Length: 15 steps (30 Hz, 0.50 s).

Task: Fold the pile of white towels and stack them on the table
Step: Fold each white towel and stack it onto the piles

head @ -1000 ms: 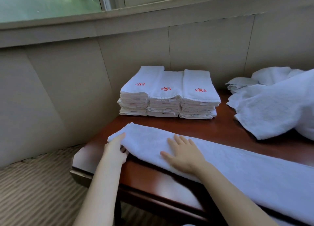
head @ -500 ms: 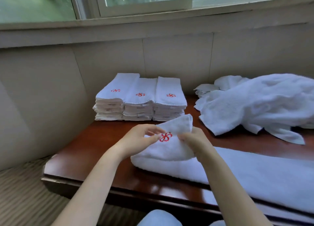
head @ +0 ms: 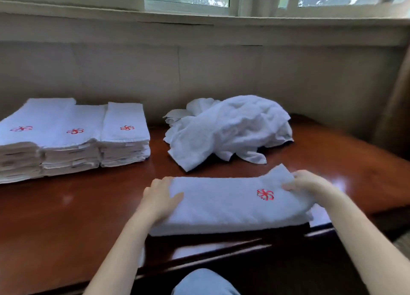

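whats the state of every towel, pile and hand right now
front towel, folded into a strip, flat on table, logo up
left hand, holds its left end
right hand, pinches its right end
three stacks, folded, side by side
loose pile, crumpled, unfolded

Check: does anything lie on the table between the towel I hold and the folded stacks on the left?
Nothing visible. Only bare table separates the held towel from the folded stacks; the unfolded pile sits behind, off that path.
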Available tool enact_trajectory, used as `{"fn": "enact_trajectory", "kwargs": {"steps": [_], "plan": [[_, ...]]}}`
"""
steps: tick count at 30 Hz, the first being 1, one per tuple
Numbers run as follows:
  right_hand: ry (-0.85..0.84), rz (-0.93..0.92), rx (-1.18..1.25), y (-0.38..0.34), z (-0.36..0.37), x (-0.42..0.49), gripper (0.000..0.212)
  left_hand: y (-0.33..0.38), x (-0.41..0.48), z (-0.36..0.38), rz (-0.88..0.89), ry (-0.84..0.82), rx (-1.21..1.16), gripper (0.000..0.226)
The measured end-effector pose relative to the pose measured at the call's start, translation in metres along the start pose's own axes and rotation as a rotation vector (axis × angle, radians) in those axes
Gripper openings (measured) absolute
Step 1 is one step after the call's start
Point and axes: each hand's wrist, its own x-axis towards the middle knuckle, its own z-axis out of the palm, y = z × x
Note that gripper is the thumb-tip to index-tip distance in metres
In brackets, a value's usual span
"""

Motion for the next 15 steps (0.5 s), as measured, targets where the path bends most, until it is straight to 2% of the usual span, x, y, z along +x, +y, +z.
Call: {"fn": "enact_trajectory", "kwargs": {"steps": [3, 6, 8, 11, 14, 15], "plan": [[-0.005, 0.056, 0.087, 0.024, 0.012, 0.011, 0.013, -0.003, 0.006, 0.012, -0.144, 0.101, -0.079, 0.082], [-0.008, 0.099, 0.135, 0.026, 0.008, 0.018, 0.016, -0.014, 0.010, 0.007, -0.281, 0.021, -0.278, 0.095], [-0.010, 0.122, 0.146, 0.025, 0.007, 0.021, 0.025, -0.021, 0.010, 0.004, -0.291, -0.039, -0.434, 0.095], [0.080, 0.029, 0.096, 0.026, 0.017, 0.025, 0.029, -0.025, 0.008, 0.002, -0.208, -0.080, -0.589, 0.083], [0.264, -0.054, -0.077, 0.018, 0.032, 0.023, 0.021, -0.025, 0.015, -0.001, -0.218, 0.108, -0.719, 0.078], [0.330, -0.068, -0.145, 0.013, 0.037, 0.021, 0.022, -0.027, 0.018, -0.003, -0.241, 0.202, -0.697, 0.078]]}}
